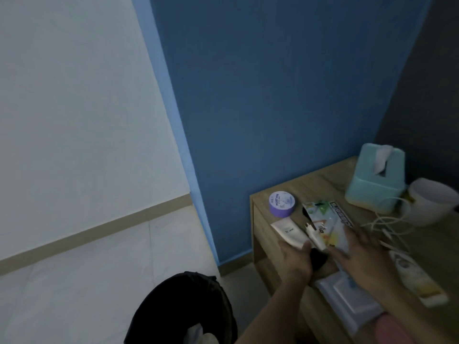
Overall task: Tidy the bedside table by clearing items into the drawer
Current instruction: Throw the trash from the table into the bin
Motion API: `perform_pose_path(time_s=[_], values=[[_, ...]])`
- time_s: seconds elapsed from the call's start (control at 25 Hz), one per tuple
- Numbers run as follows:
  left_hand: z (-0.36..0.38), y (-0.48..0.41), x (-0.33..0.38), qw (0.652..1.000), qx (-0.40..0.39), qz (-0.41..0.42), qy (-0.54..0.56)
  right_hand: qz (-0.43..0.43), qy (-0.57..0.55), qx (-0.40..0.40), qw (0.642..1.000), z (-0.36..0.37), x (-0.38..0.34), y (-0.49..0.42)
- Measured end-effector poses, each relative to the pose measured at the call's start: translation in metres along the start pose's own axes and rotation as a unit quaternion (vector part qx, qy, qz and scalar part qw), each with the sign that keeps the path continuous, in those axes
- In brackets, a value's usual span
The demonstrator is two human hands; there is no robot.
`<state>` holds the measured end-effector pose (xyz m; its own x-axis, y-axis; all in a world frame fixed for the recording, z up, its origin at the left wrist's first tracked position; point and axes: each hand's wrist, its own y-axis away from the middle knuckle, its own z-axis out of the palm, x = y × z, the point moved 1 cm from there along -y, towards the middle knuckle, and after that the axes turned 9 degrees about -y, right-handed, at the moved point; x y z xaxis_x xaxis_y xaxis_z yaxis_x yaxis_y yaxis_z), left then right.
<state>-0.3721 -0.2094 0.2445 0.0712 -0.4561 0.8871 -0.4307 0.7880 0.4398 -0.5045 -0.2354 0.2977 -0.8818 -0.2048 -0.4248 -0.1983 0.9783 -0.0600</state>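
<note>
Fingers (306, 246) of the left hand (295, 263) are curling round a white tube (285, 230) at the tabletop's (323, 181) left edge, thumb on top. The right hand (359, 255) is lying blurred on packets (323, 214) mid-tabletop, fingers straight and apart. A purple tin (282, 203) is sitting near the far-left corner.

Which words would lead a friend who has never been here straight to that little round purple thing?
Find the wooden bedside table standing against the blue wall. On its far left corner sits the purple tin, a low round pot with a pale printed lid. It is the only round, purple item there; the cream tube next to it is long and pale.
</note>
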Motion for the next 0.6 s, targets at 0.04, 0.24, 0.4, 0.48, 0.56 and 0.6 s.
perform_pose_path(time_s=[0.04, 0.24, 0.4, 0.48, 0.56, 0.6], values=[[0.003, -0.003, -0.001, 1.0, 0.009, -0.006, 0.002, 0.017, 0.024, -0.023, 0.999, 0.004, 0.003, 0.001], [0.005, -0.005, -0.001, 1.0, 0.007, 0.001, 0.003, 0.041, 0.006, -0.029, 0.999, 0.008, 0.002, -0.007], [0.004, -0.004, -0.002, 1.0, -0.004, 0.007, -0.009, 0.034, -0.01, -0.001, 0.999, -0.001, 0.0, -0.009], [0.001, -0.002, 0.0, 1.0, -0.018, 0.004, -0.023, 0.024, -0.021, 0.024, 0.999, -0.006, -0.002, -0.009], [-0.003, 0.003, 0.005, 0.999, -0.036, -0.009, -0.03, 0.006, -0.028, 0.057, 0.998, -0.01, -0.004, -0.01], [-0.006, 0.008, 0.009, 0.998, -0.05, -0.016, -0.034, -0.001, -0.038, 0.075, 0.996, -0.012, -0.005, -0.01]])
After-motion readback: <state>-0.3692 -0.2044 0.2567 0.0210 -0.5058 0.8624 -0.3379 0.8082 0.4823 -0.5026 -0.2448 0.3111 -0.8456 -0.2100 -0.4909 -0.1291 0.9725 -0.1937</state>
